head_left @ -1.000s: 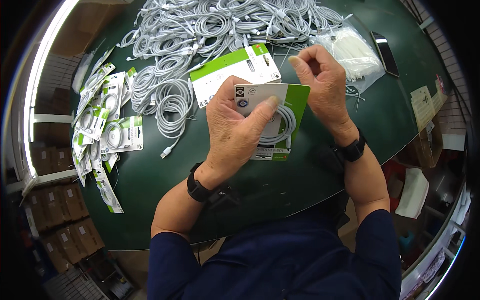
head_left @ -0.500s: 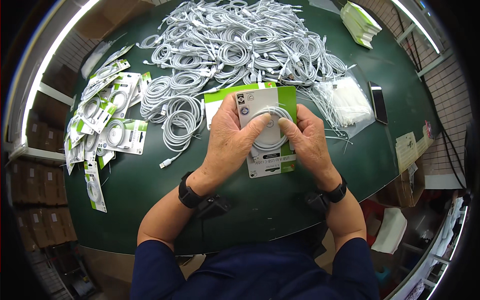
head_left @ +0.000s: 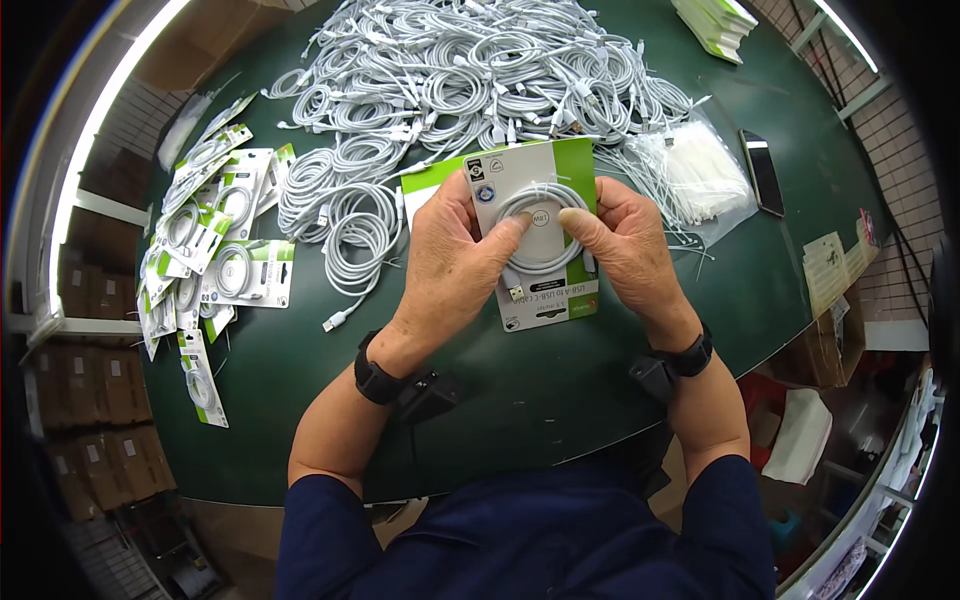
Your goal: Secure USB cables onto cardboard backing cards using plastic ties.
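Observation:
A white and green backing card (head_left: 545, 310) is held up between my two hands, its print upside down to me. On its face lies a coiled white USB cable (head_left: 543, 268), with one metal plug hanging below the ring. My left hand (head_left: 455, 245) grips the card's left side, thumb pressed on the coil's inner edge. From the right, my right hand (head_left: 630, 235) pinches card and coil, its thumb on the ring and fingers behind. A thin tie end sticks out at the top of the coil. Behind the card, another green and white card (head_left: 425, 180) lies on the table.
A big heap of coiled white cables (head_left: 480, 80) covers the table's far side. Carded cables (head_left: 235, 270) are piled at left. At right are a bag of white zip ties (head_left: 705, 175), a phone (head_left: 763, 172) and a stack of cards (head_left: 718, 28).
My thumbs have spread slightly apart on the coil, and the right hand has shifted a little to the right. The card stays in both hands, and its lower plug shows more clearly.

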The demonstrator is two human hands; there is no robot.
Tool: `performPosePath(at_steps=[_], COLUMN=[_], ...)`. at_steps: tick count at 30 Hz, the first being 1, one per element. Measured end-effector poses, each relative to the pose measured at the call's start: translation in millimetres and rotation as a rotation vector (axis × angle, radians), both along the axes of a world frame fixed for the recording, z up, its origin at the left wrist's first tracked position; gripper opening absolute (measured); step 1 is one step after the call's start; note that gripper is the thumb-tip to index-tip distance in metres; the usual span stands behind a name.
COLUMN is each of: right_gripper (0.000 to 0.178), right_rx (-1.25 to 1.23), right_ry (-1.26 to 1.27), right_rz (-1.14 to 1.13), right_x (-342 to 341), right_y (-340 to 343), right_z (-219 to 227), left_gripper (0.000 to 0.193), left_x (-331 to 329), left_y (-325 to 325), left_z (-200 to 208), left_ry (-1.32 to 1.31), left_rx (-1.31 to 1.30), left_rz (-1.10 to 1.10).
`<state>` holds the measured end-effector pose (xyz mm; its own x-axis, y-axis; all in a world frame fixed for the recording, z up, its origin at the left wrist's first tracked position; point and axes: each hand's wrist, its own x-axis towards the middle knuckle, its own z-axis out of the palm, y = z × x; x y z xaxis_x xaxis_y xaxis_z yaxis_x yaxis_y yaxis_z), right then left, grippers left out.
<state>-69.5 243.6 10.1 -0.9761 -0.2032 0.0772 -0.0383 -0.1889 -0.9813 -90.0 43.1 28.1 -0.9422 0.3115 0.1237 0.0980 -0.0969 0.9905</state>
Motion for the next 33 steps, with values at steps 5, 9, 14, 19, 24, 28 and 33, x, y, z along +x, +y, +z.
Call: performPosePath(at_steps=[5,9,14,19,24,28,33], right_gripper=[0.033,0.037,0.037,0.041,0.046,0.045,0.042], right_rx=[0.230,0.443,0.637,0.373,0.135,0.114,0.189], right_ry=[0.105,0.242,0.376,0.287,0.245,0.266,0.154], right_rz=[-0.118,-0.228,-0.373,-0.228,-0.207,-0.094,-0.166], right_x=[0.7,1.6,8.5,10.1,12.1,11.5,7.5], right_y=[-6.6,-16.0,-11.6,-15.1,-15.5,-6.3,-10.5], right_z=[-0.8,-7.0,-7.6,-3.5,-2.6,-7.9,-6.4], left_gripper=[0.029,0.035,0.041,0.044,0.031,0.021,0.022], left_x=[-0.7,-2.4,2.3,13.5,22.3,30.6,-6.6], left_y=[3.5,-4.0,4.9,0.2,-3.2,-25.8,-106.0], left_z=[-17.7,-24.8,-14.1,-7.0,-11.4,-2.9,15.7], left_ry=[0.066,0.238,0.202,0.277,0.100,-0.143,-0.037], left_rx=[-0.070,-0.210,-0.458,-0.412,-0.051,0.046,0.102], left_rz=[0.048,0.147,0.135,0.249,-0.046,-0.089,0.192])
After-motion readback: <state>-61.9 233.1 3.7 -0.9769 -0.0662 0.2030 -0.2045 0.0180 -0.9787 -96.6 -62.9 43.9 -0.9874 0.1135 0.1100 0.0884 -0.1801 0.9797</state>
